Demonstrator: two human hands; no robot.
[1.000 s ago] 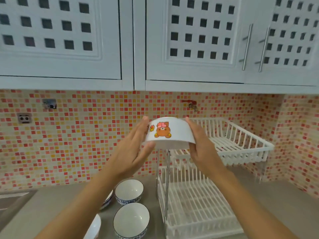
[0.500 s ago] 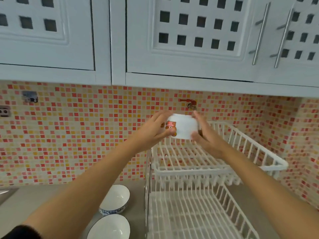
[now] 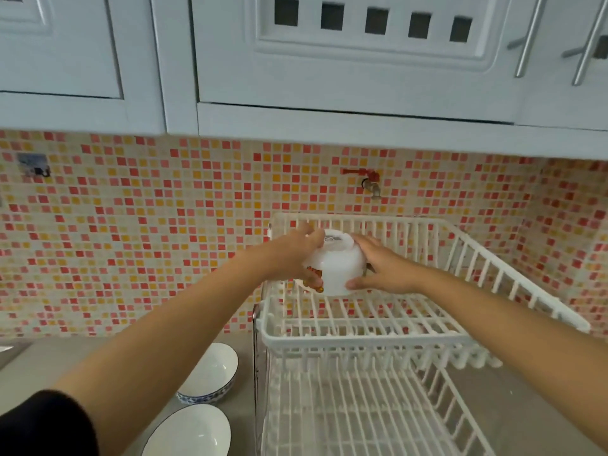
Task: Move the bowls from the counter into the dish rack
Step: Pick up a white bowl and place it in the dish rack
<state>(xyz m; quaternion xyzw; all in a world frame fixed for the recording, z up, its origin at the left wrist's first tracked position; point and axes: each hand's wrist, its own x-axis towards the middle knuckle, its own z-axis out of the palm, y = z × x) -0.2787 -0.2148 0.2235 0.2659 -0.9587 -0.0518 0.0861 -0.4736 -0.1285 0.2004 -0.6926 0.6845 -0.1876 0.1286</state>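
A white bowl with a cartoon print (image 3: 339, 264) is held upside down between both hands, inside the upper tier of the white two-tier dish rack (image 3: 362, 339), near its back left corner. My left hand (image 3: 292, 258) grips the bowl's left side, partly covering the print. My right hand (image 3: 383, 264) presses on its right side. Whether the bowl touches the rack's bars I cannot tell. Two white bowls with blue rims sit on the grey counter left of the rack, one (image 3: 210, 373) behind the other (image 3: 190, 432).
The rack's lower tier (image 3: 362, 413) holds nothing. White wall cupboards (image 3: 329, 77) hang low above the rack. A red tap (image 3: 368, 181) juts from the mosaic tile wall behind it. A sink edge (image 3: 10, 352) shows at far left.
Both hands have carried the cartoon bowl forward and down, from in front of the rack into its upper tier. The view has moved closer to the rack.
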